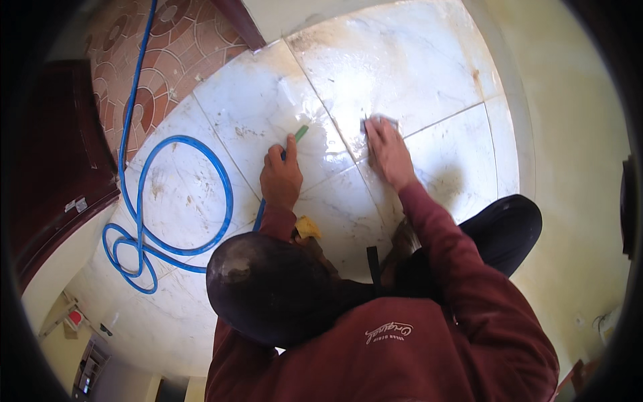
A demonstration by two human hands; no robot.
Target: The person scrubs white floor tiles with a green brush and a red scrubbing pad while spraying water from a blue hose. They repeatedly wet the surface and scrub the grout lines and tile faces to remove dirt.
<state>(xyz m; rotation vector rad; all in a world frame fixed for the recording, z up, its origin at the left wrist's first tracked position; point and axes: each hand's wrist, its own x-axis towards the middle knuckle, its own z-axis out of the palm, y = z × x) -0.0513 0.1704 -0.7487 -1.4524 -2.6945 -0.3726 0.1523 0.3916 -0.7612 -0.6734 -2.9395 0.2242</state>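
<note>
My left hand [281,179] is closed around the end of a blue hose, just above the tiled floor, with the hose's green tip [302,132] sticking out past the thumb and pointing away from me. To its right, my right hand [390,155] reaches farther forward and presses a small grey pad [394,122] down on the wet white tiles [335,74]. Fingers cover most of that pad, so its full shape is hidden. A crumpled yellow piece [307,227], perhaps cloth or sponge, shows beside my left sleeve.
The blue hose [228,191] lies in loops on the left and runs out over reddish patterned paving [175,50]. A dark red door [63,167] stands at the left. A pale wall [569,134] curves along the right. My bent knee [519,221] is close to it.
</note>
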